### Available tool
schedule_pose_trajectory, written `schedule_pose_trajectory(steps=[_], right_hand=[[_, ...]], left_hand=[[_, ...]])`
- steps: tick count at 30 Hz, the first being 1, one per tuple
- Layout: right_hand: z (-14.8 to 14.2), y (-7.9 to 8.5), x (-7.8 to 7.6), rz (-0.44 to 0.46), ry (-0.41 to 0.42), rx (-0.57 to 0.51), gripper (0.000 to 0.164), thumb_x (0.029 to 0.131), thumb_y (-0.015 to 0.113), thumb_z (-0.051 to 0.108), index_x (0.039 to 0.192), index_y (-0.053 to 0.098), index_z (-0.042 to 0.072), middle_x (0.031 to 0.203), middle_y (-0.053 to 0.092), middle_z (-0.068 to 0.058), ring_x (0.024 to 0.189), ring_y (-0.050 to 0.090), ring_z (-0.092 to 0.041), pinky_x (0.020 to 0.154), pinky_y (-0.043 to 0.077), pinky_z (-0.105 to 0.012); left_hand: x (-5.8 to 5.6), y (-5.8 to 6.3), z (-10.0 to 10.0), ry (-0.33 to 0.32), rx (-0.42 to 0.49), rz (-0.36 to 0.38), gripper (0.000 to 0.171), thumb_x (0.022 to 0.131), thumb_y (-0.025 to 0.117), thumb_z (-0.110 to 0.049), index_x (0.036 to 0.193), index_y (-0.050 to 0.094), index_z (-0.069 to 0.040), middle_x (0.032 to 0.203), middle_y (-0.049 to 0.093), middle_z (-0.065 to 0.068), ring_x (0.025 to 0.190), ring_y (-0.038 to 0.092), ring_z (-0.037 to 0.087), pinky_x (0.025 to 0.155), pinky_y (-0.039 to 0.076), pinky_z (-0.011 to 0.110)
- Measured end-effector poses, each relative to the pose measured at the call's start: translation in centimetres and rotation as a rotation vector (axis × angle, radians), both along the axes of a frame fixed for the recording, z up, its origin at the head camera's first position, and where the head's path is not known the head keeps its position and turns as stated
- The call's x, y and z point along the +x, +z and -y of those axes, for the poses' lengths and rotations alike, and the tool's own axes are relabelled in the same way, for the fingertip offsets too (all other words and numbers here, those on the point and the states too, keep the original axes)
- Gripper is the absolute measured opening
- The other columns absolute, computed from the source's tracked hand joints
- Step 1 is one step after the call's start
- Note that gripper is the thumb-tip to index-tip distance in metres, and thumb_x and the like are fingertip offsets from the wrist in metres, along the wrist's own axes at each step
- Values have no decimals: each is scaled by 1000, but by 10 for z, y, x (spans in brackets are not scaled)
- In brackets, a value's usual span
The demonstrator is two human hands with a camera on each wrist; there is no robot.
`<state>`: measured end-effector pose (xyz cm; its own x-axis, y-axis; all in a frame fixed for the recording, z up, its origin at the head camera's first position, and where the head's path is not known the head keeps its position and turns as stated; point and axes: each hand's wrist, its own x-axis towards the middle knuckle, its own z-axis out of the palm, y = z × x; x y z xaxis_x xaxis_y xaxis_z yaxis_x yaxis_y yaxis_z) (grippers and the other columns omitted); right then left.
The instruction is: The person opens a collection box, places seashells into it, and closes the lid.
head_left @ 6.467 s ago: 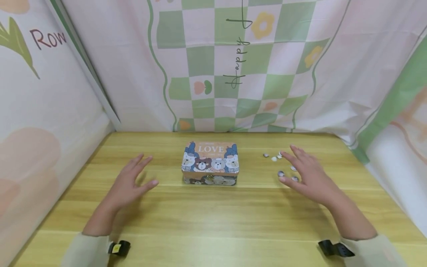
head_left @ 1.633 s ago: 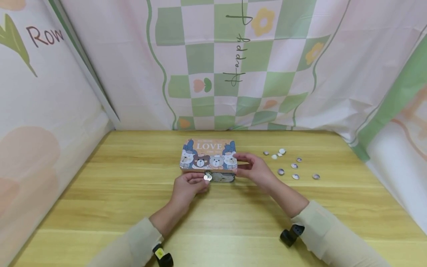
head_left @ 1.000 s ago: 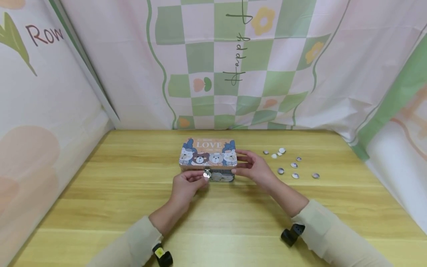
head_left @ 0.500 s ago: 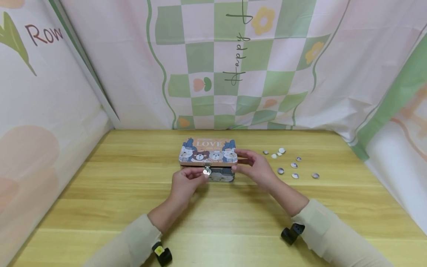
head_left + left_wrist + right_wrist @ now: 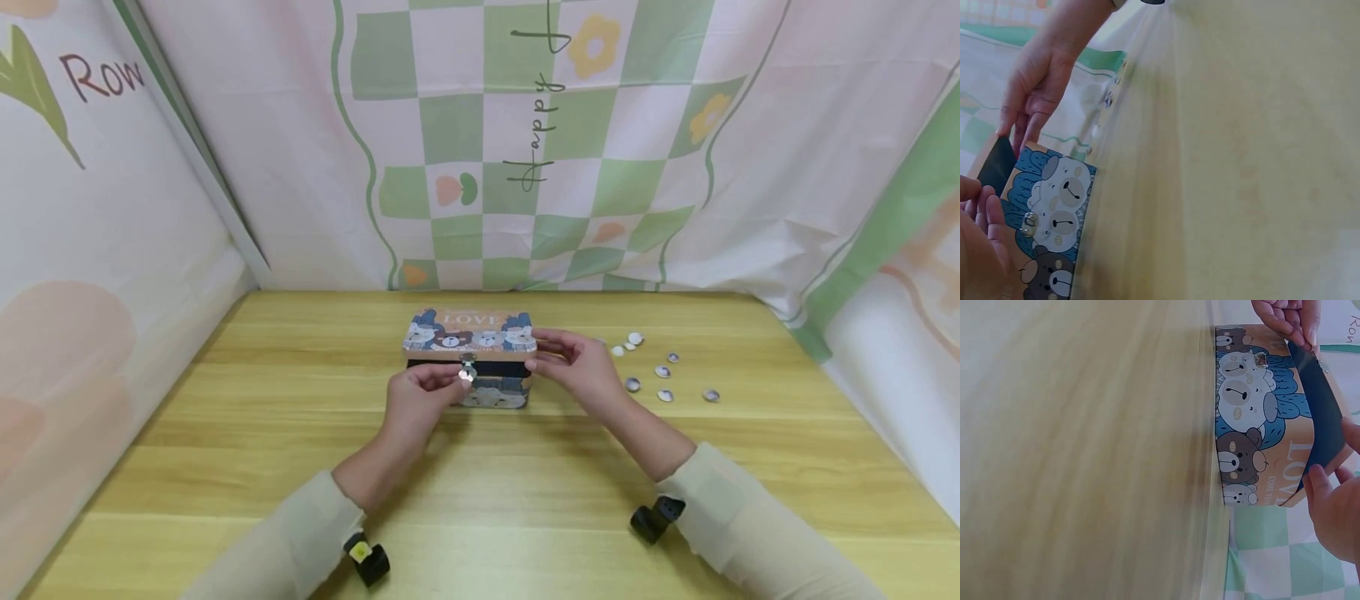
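Note:
A tin box [image 5: 498, 394] with cartoon bears stands on the wooden table. Its hinged lid [image 5: 468, 340], printed LOVE, is raised at the front, and a dark gap shows beneath. My left hand [image 5: 416, 408] pinches the metal clasp [image 5: 467, 373] at the lid's front. At the box's right end, my right hand [image 5: 585, 371] grips the lid's side, thumb at the front corner and fingers farther back. The right wrist view shows the box front [image 5: 1247, 419] and the lid's dark inner face [image 5: 1322, 406] between both hands. The contents are hidden.
Several small white and purplish shells [image 5: 662, 372] lie scattered on the table [image 5: 480, 483] to the right of the box. A printed curtain [image 5: 510, 150] hangs behind the table, with more cloth at both sides.
Both hands came in from the sides to the box. Over the last second the lid's front edge has tilted up, widening the gap, while the box base has stayed in place.

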<state>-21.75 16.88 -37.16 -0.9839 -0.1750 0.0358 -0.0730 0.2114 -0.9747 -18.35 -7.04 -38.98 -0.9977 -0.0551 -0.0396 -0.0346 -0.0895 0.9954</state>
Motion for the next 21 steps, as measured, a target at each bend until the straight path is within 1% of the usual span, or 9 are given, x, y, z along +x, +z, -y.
schedule_pose_trajectory(steps=[6, 9, 12, 17, 21], right_hand=[[-1, 2, -3, 2, -21, 1, 54, 83, 78, 18, 132, 58, 5, 131, 60, -13, 119, 58, -24, 90, 54, -23], [-2, 3, -4, -22, -15, 15, 53, 84, 78, 21, 131, 59, 6, 131, 60, -12, 119, 58, -24, 90, 54, -23], [-3, 3, -7, -78, 9, 26, 51, 86, 76, 23, 131, 59, 6, 131, 59, -11, 119, 58, -25, 90, 54, -23], [-5, 2, -13, -188, 64, 42, 47, 91, 71, 27, 132, 58, 7, 137, 55, -10, 123, 55, -25, 92, 53, -24], [-4, 2, -18, -232, 63, 64, 43, 93, 68, 25, 131, 60, 7, 134, 57, -9, 121, 56, -25, 92, 53, -23]], left_hand=[[-3, 5, -1, 3, -18, -15, 24, 74, 80, 4, 97, 73, 0, 88, 72, 7, 81, 67, 14, 73, 60, 25], [-5, 8, -1, 3, -25, -18, 24, 75, 79, 3, 98, 73, 0, 88, 72, 7, 80, 67, 13, 71, 60, 24], [-7, 11, -2, 4, -25, -28, 23, 76, 79, 2, 99, 73, 0, 88, 72, 7, 79, 67, 13, 70, 60, 24], [-11, 16, -2, -2, -27, -43, 23, 77, 79, 2, 100, 73, 0, 88, 72, 7, 78, 68, 14, 71, 60, 25], [-15, 18, -3, -14, -4, -50, 24, 78, 78, 2, 101, 73, 1, 87, 72, 8, 74, 69, 14, 70, 60, 26]])
